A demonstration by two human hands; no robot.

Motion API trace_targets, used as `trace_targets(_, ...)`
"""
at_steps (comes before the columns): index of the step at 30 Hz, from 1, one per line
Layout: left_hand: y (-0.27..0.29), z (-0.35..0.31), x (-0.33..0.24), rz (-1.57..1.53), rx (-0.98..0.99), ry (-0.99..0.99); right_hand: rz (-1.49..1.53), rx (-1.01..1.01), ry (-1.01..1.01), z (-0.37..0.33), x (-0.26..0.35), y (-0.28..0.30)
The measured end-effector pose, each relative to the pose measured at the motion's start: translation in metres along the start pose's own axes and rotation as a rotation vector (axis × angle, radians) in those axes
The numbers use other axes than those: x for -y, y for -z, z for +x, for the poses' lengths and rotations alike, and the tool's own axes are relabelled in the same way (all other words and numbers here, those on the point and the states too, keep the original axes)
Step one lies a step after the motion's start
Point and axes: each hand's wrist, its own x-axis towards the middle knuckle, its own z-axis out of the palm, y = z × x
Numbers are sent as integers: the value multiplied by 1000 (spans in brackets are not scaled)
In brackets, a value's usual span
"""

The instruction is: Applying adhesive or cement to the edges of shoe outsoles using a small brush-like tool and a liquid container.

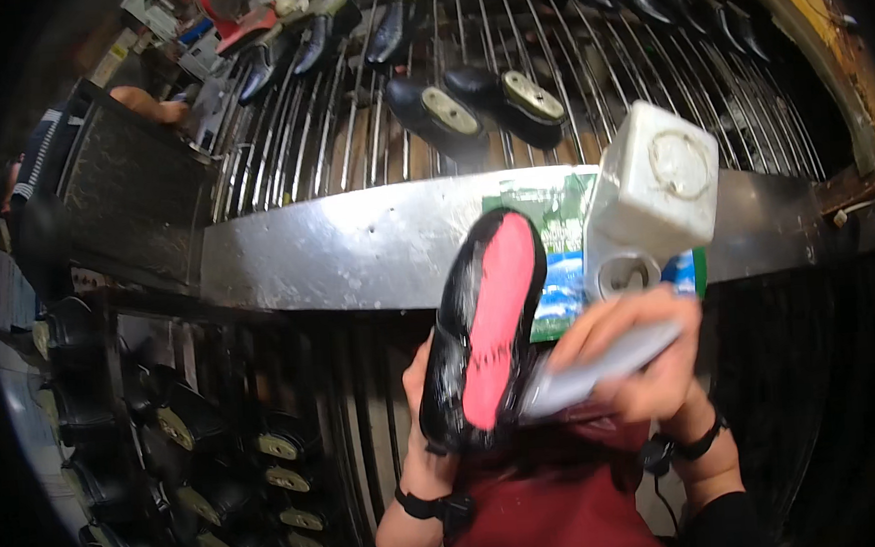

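Note:
My left hand (pixel 416 387) grips a black shoe (pixel 449 303) from its left side, sole up; most of its fingers are hidden behind the shoe. The shoe's sole shows a long pink strip (pixel 492 320) with a wet-looking black border around it. In my right hand (pixel 664 370) is a pale grey, flat-handled tool (pixel 594 376), blurred by motion. Its lower end is at the right edge of the shoe near the pink strip's lower end; I cannot tell whether it touches. Just beyond my right hand stands a white plastic container (pixel 643 186) with a round opening (pixel 626 274) facing me.
Under the container lies a green and blue plastic sheet (pixel 559 301) on a metal ledge (pixel 336 255). Past it, a rack of metal bars (pixel 368 127) holds black shoes (pixel 508 109). More shoes (pixel 294 473) fill racks at left. Another person's hand (pixel 152 105) shows far left.

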Motion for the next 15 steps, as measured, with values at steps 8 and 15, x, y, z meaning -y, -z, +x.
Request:
trace_targets(8, 47, 86, -45, -368, 51, 181, -312, -765, -225, 0, -57, -5)
trace_targets(15, 67, 343, -75, 1162, -372, 126, -401, -851, -60, -41, -34, 6)
